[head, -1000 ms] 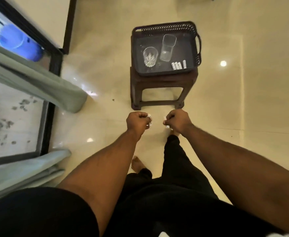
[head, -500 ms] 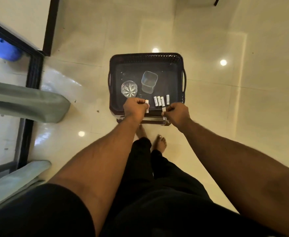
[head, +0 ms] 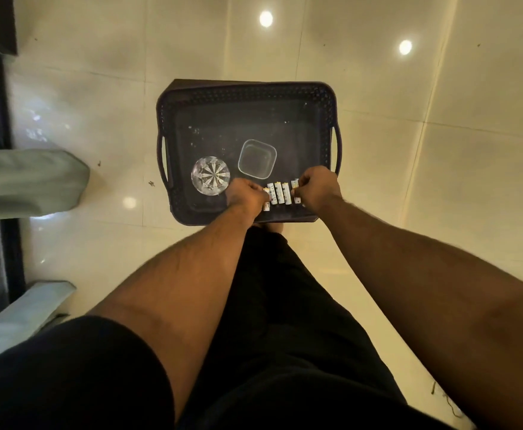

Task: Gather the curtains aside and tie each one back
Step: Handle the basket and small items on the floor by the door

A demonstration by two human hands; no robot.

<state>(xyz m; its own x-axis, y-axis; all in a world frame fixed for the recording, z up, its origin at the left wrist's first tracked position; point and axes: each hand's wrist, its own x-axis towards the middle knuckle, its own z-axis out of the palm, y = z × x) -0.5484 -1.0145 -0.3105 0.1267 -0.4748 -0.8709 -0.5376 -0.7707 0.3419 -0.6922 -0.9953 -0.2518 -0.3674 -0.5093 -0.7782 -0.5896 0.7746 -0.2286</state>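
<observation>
A glossy cream tiled floor point(head: 378, 181) reflected ceiling lights. On it stood a dark basket point(head: 247, 91) holding two glasses. The left hand point(head: 246, 197) and right hand point(head: 316, 189) each pinched a white battery in curled fingers. Grey-green curtains point(head: 27, 181) lay bunched at the left window.

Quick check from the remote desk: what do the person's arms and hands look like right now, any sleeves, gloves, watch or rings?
Both forearms are bare, with some hair. The left hand and right hand wear no gloves, and no watch or wristband shows. Rings cannot be told. A black short sleeve covers the left upper arm.
</observation>
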